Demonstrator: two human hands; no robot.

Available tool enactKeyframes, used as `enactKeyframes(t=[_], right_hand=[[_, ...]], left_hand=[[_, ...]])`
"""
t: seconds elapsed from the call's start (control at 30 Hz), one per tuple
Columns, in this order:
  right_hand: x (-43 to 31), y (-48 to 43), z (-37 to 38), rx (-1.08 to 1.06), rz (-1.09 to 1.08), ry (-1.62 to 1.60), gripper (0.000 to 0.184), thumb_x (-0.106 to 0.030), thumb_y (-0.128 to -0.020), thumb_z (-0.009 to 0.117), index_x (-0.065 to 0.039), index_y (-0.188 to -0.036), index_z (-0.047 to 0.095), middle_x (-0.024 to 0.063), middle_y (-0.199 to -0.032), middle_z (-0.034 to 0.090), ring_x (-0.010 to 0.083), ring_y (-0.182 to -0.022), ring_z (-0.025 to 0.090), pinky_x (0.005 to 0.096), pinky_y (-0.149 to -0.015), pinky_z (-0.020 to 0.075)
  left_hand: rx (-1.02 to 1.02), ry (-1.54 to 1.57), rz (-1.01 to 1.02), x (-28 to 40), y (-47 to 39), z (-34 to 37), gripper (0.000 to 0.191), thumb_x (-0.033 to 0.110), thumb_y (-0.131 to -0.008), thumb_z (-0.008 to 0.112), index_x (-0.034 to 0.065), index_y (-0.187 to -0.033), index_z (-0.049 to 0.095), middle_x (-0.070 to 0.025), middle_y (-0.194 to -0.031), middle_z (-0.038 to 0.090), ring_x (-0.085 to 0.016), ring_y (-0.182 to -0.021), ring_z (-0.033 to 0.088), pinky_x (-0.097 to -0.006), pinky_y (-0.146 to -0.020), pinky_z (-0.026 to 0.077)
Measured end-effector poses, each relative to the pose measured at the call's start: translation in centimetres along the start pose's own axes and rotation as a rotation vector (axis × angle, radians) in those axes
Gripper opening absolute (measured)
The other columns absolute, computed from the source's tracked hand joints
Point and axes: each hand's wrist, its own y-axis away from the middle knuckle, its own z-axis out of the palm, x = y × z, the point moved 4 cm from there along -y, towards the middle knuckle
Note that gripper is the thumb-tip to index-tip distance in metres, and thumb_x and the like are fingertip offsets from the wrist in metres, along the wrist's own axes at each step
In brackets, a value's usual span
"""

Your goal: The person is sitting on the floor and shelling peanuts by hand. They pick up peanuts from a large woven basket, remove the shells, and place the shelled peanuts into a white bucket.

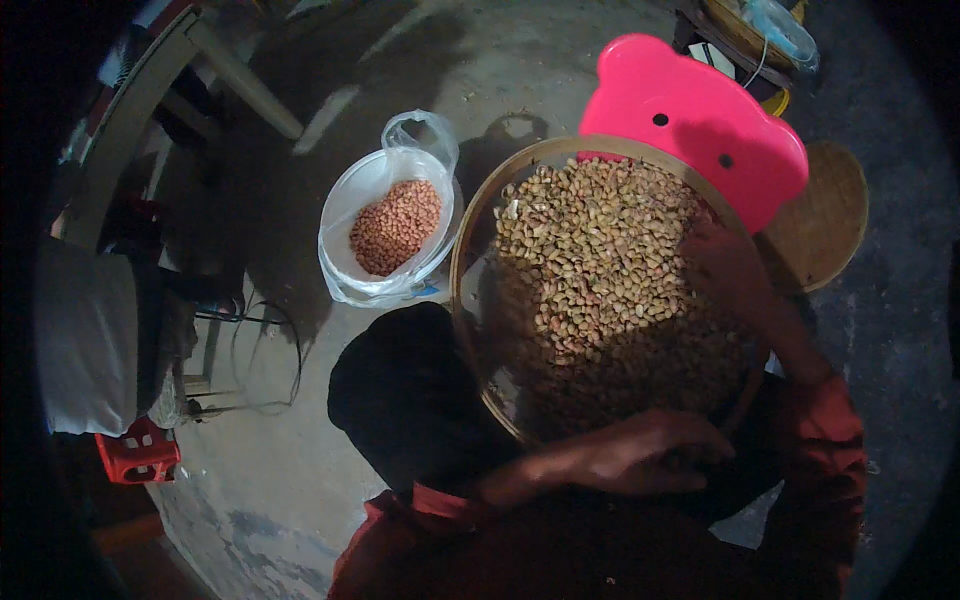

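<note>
A round shallow tray with a wooden rim [466,262] lies across my lap, its far edge over a pink plastic stool top. Tan peanuts [600,247], apparently in their shells, spread over it, the near part in shadow. My right hand [712,251] reaches in from the right and touches the peanuts by the right rim; its fingers are dim, and whether they pinch anything is unclear. Over the tray's near edge rests my left hand [652,450], thumb and fingers apart, with nothing seen in it. Left of the tray, a white bucket [330,247] lined with clear plastic holds pinkish shelled peanuts [397,229].
The pink stool top [675,90] has a bear-like outline and two dark holes. Behind it sits a flat woven disc [817,225]. A basket with a plastic bag [780,30] stands at the top right. Chair-like legs [240,82] and a red plastic crate [139,454] are at left.
</note>
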Motion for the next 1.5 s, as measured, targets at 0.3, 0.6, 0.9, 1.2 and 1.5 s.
enactKeyframes(t=[0.3,0.6,0.9,1.2,1.5], right_hand=[[-3.1,-0.6,-1.6,0.095,-0.067,-0.429,0.021,-0.023,-0.086,0.060,-0.004,-0.095,0.061,0.0093,-0.078,0.062,0.0255,-0.074,0.060,0.0355,-0.070,0.0463],[-1.6,-1.4,-1.1,0.009,0.222,-0.503,0.020,-0.023,-0.089,0.059,-0.003,-0.091,0.061,0.0069,-0.079,0.061,0.0150,-0.073,0.060,0.0331,-0.069,0.0473],[-3.7,-1.8,1.0,0.237,-0.213,-0.156,0.010,-0.012,-0.076,0.066,-0.008,-0.085,0.064,0.0059,-0.087,0.060,0.0243,-0.089,0.057,0.0384,-0.081,0.0463],[-6.3,-2.3,4.1,0.121,-0.327,-0.106,0.014,-0.013,-0.073,0.068,-0.011,-0.087,0.065,0.0031,-0.079,0.056,0.0237,-0.085,0.054,0.0371,-0.078,0.0456],[-6.1,-2.8,0.9,0.068,-0.004,-0.814,0.026,-0.012,-0.077,0.068,-0.007,-0.102,0.064,0.0066,-0.083,0.065,0.0205,-0.078,0.064,0.0335,-0.072,0.0490]], left_hand=[[0.097,0.006,-0.085,-0.9,0.3,-0.3,0.034,0.015,-0.083,0.067,0.0037,-0.114,0.058,-0.0116,-0.096,0.062,-0.023,-0.090,0.061,-0.0345,-0.077,0.050],[0.327,-0.076,-0.104,-2.7,0.6,-1.0,0.025,0.010,-0.083,0.063,0.0027,-0.107,0.061,-0.0139,-0.098,0.064,-0.026,-0.091,0.063,-0.0355,-0.078,0.050],[0.321,-0.030,-0.141,-3.0,0.4,-0.9,0.024,0.017,-0.087,0.059,0.0017,-0.106,0.060,-0.0148,-0.100,0.064,-0.026,-0.094,0.063,-0.0362,-0.082,0.049],[0.309,-0.036,-0.187,-3.0,0.1,-1.3,0.025,0.017,-0.088,0.058,0.0012,-0.108,0.060,-0.0148,-0.102,0.064,-0.024,-0.097,0.062,-0.0354,-0.085,0.048],[0.928,0.578,-0.243,-2.8,1.9,-4.2,0.024,0.022,-0.096,0.051,0.0057,-0.112,0.058,-0.0033,-0.093,0.062,-0.012,-0.080,0.056,-0.0238,-0.071,0.044]])
